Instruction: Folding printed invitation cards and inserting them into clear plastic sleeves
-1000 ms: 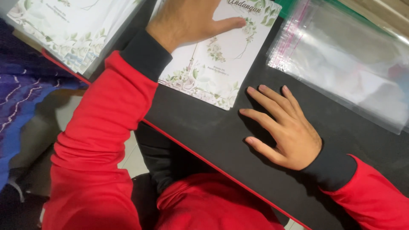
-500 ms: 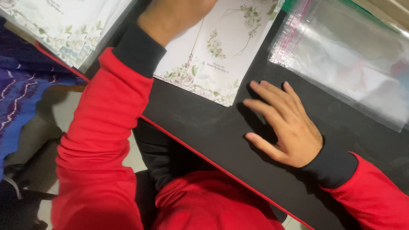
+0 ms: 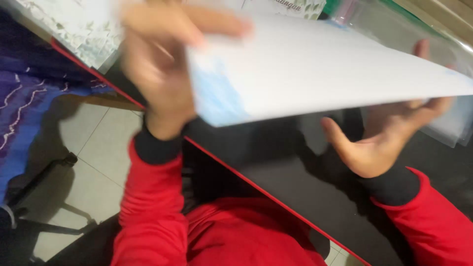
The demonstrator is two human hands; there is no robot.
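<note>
Black table (image 3: pixel 295 187) – blurred white sheet (image 3: pixel 320 69) hides it | left hand (image 3: pixel 162 74) grip pinching sheet | right hand (image 3: pixel 389 133) open.

Red sleeves (image 3: pixel 148 216), black cuffs (image 3: pixel 155 148)
</note>
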